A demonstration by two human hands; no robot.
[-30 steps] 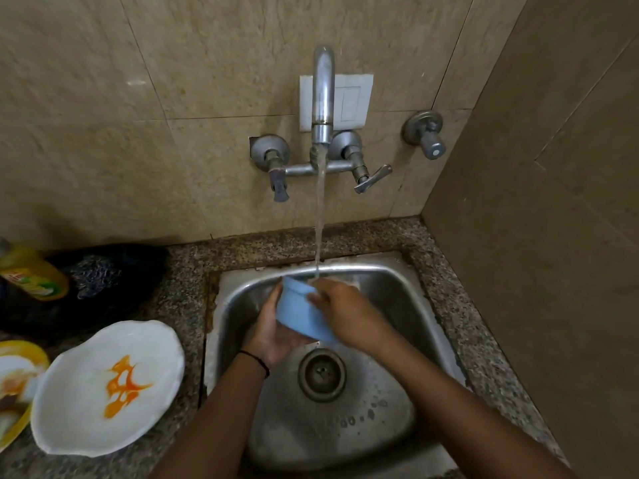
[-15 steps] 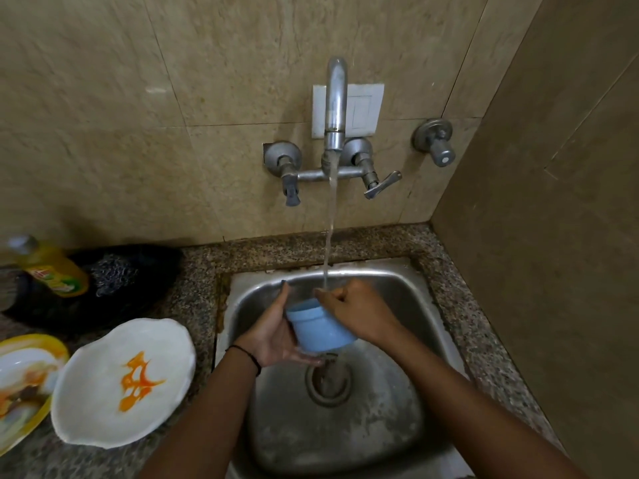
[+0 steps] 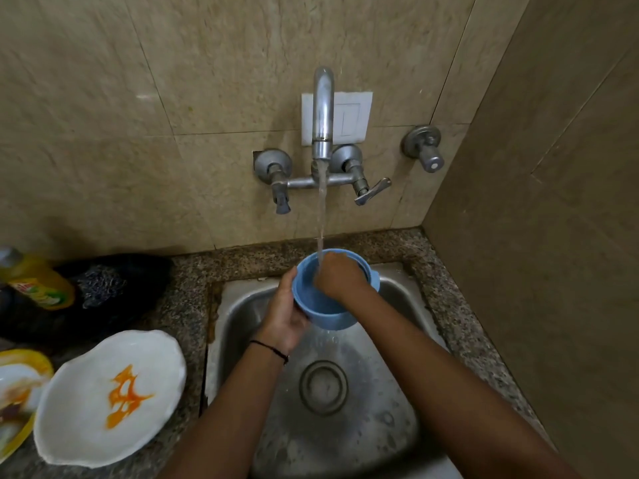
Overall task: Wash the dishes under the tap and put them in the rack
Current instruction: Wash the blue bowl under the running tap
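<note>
A light blue cup (image 3: pixel 330 314) is held mouth-up over the steel sink (image 3: pixel 411 299), right under the running tap (image 3: pixel 323 112). The stream of water falls into it. My left hand (image 3: pixel 285 314) grips the cup's outer left side from below. My right hand (image 3: pixel 337 276) reaches down inside the cup, its fingers hidden in there and its back over the rim. A white plate (image 3: pixel 103 399) with an orange stain lies on the counter to the left of the sink.
A yellow-rimmed dirty plate (image 3: pixel 17 392) sits at the far left edge. A yellow soap bottle (image 3: pixel 38 283) and a dark scrubber (image 3: pixel 103 285) lie at the back left. A tiled side wall (image 3: pixel 553 236) closes off the right. The drain (image 3: pixel 323 387) lies below the hands.
The cup has turned from tilted on its side to mouth-up and risen toward the tap. My right hand has gone from its outer side to inside it.
</note>
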